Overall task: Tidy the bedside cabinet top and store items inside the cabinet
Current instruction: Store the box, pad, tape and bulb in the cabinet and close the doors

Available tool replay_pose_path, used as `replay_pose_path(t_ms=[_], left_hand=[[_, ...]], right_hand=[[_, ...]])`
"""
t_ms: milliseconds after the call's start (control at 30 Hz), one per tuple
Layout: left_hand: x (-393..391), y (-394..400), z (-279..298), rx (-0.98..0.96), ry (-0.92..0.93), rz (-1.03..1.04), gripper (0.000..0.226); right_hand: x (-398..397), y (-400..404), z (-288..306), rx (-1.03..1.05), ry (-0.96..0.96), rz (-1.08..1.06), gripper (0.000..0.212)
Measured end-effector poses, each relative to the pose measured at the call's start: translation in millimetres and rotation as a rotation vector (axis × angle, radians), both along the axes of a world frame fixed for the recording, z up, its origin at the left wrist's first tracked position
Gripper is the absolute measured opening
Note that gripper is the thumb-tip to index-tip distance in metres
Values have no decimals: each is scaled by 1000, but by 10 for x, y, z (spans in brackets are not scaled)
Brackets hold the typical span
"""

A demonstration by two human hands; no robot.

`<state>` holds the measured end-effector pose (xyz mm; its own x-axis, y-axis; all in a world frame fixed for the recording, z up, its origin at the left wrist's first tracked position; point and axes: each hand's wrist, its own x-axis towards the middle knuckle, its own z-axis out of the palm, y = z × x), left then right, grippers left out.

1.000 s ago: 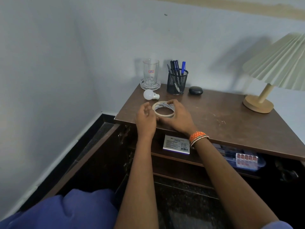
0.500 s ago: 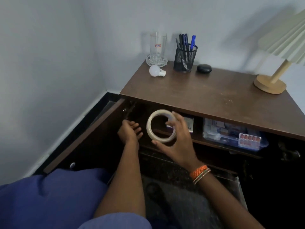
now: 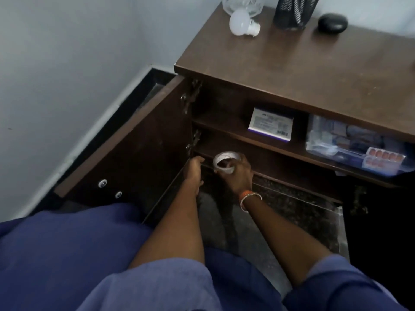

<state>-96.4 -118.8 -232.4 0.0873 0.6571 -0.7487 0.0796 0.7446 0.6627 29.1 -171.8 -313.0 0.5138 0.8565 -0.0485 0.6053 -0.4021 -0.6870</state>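
Right hand grips pale translucent tape roll at dark lower shelf edge; left hand curls on shelf's end. Roll may slip off the lip.

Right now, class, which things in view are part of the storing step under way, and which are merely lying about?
In use:
right hand
tape roll
lower shelf
left hand, at the shelf's front edge

Lying about:
light bulb
black case
pen holder
white box
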Motion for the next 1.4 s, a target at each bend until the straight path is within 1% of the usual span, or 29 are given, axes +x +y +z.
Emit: replay_pose_path(t_ms=[67, 167, 233, 333, 500, 667, 733, 867, 967, 1033, 1100, 1200, 1300, 1400], left_hand=[[-6, 93, -111, 69, 58, -17, 34], [16, 103, -282, 130, 138, 1, 35], [48, 76, -407, 151, 164, 18, 35], [77, 48, -513, 192, 202, 1, 35], [36, 117, -653, 199, 163, -1, 35], [2, 134, -691, 145, 113, 54, 35], [32, 117, -687, 143, 101, 47, 35], [96, 90, -643, 159, 93, 46, 34], [114, 108, -563, 185, 121, 72, 31], [106, 113, -496, 211, 144, 90, 29], [90, 103, -408, 276, 191, 75, 26], [86, 56, -242, 465, 348, -56, 17], [129, 20, 33, 683, 445, -134, 16], [212, 23, 428, 962, 502, -106, 18]], right_hand=[[16, 174, -53, 4, 56, -44, 34], [60, 392, -128, 27, 141, -80, 37], [79, 497, -183, 20, 152, -93, 39], [102, 628, -265, 18, 132, -114, 36], [157, 792, -376, -100, 60, -62, 29], [159, 914, -424, -126, 29, -94, 26], [158, 936, -431, -143, 11, -90, 29], [149, 887, -393, -136, -82, -29, 50], [101, 789, -294, -59, -114, -19, 61], [46, 676, -182, 17, -106, -1, 59], [4, 539, -50, 115, -84, 44, 49], [-31, 319, 238, 257, -50, 89, 28], [-37, 160, 637, 355, -53, 123, 21], [-38, 85, 1166, 465, -37, 155, 19]])
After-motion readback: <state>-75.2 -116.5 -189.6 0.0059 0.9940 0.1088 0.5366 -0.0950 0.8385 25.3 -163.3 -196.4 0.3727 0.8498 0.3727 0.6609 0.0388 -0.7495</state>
